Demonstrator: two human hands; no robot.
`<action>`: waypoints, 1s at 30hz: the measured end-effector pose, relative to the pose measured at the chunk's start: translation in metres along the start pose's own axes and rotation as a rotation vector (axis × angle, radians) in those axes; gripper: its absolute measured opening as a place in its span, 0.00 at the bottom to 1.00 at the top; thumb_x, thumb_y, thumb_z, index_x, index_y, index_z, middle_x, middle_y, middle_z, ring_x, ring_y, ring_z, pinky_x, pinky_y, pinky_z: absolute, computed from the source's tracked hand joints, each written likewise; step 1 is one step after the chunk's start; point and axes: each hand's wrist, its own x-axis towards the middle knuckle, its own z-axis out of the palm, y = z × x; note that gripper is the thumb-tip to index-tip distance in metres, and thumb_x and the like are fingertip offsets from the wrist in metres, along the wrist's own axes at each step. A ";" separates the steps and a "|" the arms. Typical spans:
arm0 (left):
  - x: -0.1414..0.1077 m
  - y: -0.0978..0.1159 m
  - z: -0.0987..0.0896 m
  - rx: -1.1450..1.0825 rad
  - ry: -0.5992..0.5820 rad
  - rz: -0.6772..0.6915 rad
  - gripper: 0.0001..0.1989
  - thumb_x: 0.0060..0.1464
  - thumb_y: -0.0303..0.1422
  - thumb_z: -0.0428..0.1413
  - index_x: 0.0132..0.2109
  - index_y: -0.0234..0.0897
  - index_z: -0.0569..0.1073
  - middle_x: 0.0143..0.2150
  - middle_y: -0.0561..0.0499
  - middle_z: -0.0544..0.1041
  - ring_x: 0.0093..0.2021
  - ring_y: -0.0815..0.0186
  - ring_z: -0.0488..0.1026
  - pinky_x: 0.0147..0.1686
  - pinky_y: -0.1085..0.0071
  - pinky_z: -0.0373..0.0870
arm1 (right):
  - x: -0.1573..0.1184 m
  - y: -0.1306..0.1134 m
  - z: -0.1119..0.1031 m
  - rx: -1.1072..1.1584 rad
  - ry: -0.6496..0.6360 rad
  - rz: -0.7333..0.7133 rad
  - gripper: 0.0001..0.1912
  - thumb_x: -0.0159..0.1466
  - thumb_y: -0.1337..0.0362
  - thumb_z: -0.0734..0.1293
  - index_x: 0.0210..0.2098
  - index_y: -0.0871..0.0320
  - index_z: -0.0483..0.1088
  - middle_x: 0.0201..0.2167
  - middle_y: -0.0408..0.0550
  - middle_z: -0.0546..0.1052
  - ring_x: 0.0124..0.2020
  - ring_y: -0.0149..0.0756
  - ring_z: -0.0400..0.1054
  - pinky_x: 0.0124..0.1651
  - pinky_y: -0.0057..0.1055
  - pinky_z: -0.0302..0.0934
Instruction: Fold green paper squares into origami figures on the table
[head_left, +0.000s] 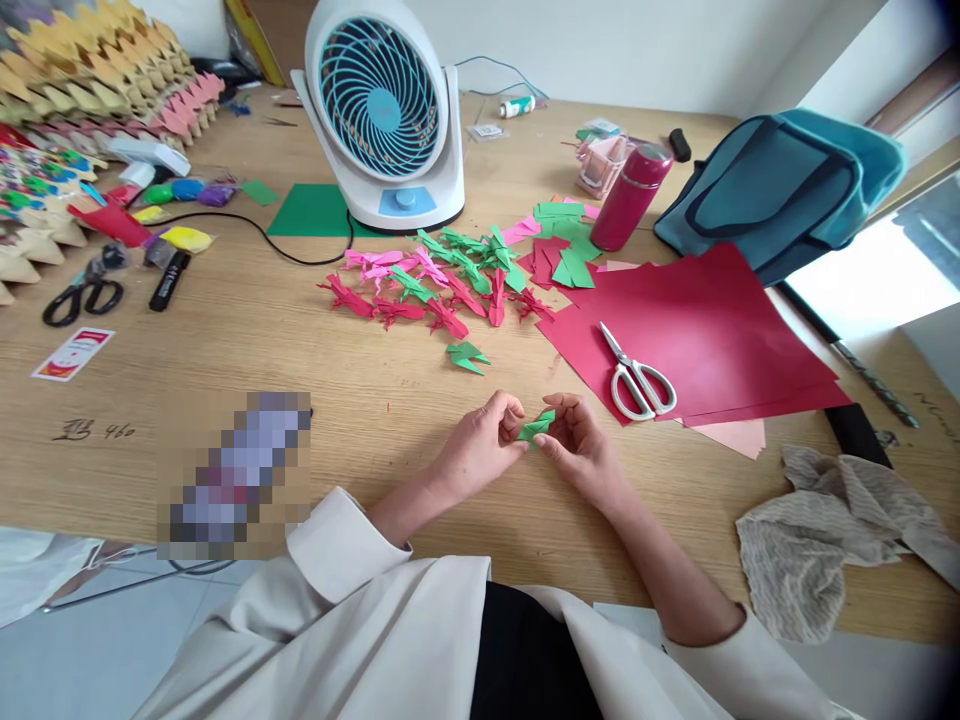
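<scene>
Between my two hands is a small folded piece of green paper (535, 428), held just above the table near its front edge. My left hand (481, 440) pinches its left end between thumb and fingers. On its right end, my right hand (581, 450) has thumb and curled fingers closed. Just beyond my hands lies another green folded paper piece (466, 357). Farther back, several folded paper figures (431, 275) in red, pink and green are heaped together. White-handled scissors (637, 375) rest on large red paper sheets (697, 330) to the right.
A white fan (384, 115) stands at the back. A red bottle (631, 198) and a teal bag (787, 190) are at the back right. Black-handled scissors (84, 292) and a marker (169, 280) lie left. A crumpled cloth (817, 540) sits at the right front edge.
</scene>
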 end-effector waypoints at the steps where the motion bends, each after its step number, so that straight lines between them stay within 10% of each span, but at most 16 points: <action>1: 0.000 0.001 0.000 -0.025 -0.010 -0.010 0.14 0.51 0.27 0.62 0.41 0.40 0.65 0.31 0.58 0.74 0.31 0.70 0.72 0.33 0.74 0.67 | 0.000 -0.001 -0.001 0.032 -0.008 0.019 0.22 0.60 0.55 0.73 0.50 0.53 0.64 0.34 0.42 0.68 0.31 0.31 0.64 0.33 0.28 0.61; 11: 0.000 0.005 -0.001 -0.083 -0.057 0.094 0.06 0.52 0.23 0.58 0.33 0.37 0.68 0.30 0.57 0.72 0.32 0.72 0.69 0.34 0.77 0.64 | 0.002 -0.001 -0.005 0.111 -0.080 0.131 0.14 0.59 0.53 0.74 0.31 0.55 0.68 0.26 0.41 0.68 0.28 0.30 0.60 0.32 0.29 0.55; 30: -0.001 0.000 -0.001 -0.045 0.081 0.299 0.09 0.60 0.27 0.56 0.30 0.36 0.67 0.30 0.53 0.68 0.33 0.69 0.66 0.35 0.73 0.62 | 0.000 -0.009 -0.003 0.015 -0.117 0.119 0.09 0.60 0.60 0.72 0.31 0.57 0.69 0.27 0.41 0.68 0.29 0.30 0.60 0.32 0.29 0.55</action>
